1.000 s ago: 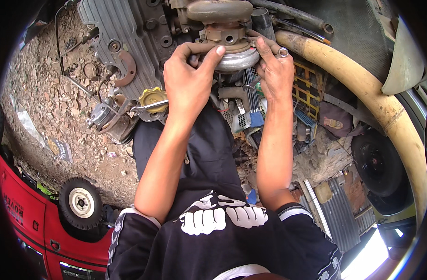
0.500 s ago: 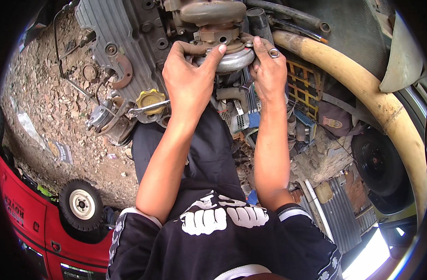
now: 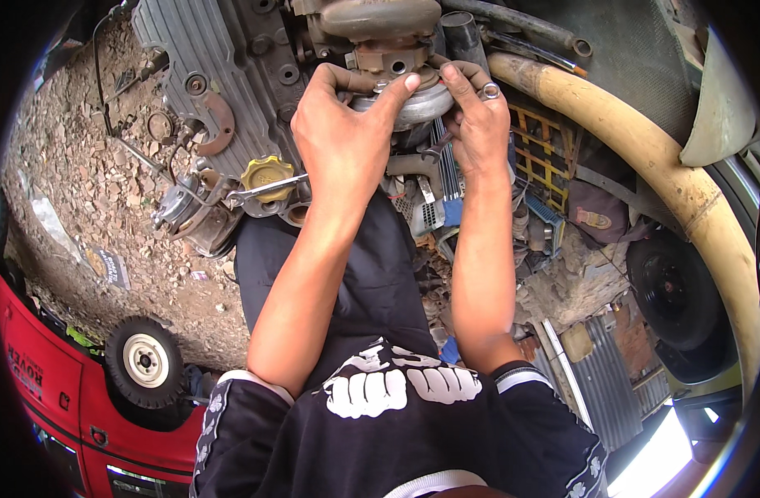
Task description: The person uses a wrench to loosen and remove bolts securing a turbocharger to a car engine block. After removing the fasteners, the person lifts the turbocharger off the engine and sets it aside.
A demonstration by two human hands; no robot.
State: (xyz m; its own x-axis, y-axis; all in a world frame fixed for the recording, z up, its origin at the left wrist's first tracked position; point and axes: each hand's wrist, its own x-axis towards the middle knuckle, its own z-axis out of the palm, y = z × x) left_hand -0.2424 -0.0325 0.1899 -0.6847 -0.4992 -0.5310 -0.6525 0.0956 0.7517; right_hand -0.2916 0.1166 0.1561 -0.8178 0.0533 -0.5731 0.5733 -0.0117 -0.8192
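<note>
A rusty turbocharger [image 3: 380, 21] with a silver round lower housing [image 3: 420, 106] sits at the top centre of the head view. My left hand [image 3: 338, 133] is closed on its flange from the left, thumb tip over small fittings there. On the right side my right hand [image 3: 479, 129] grips the same flange with thumb and curled fingers; a shiny metal ring or socket [image 3: 491, 90] shows at those fingers, which one I cannot tell. Just left of my left wrist, a steel wrench [image 3: 268, 187] crosses a yellow cap [image 3: 266, 173].
A ribbed engine cover [image 3: 189, 58], metal pump [image 3: 197, 212], bamboo pole [image 3: 662, 141], dark pipes [image 3: 529, 29] and tool clutter [image 3: 430, 191] surround the work. A red vehicle [image 3: 81, 415] stands lower left, a dark spare wheel [image 3: 670, 290] at right, gravel ground [image 3: 65, 149] at left.
My left thumb has slid right and slightly up along the flange. My right hand has shifted slightly left. Both still grip the turbocharger; the view has moved a little.
</note>
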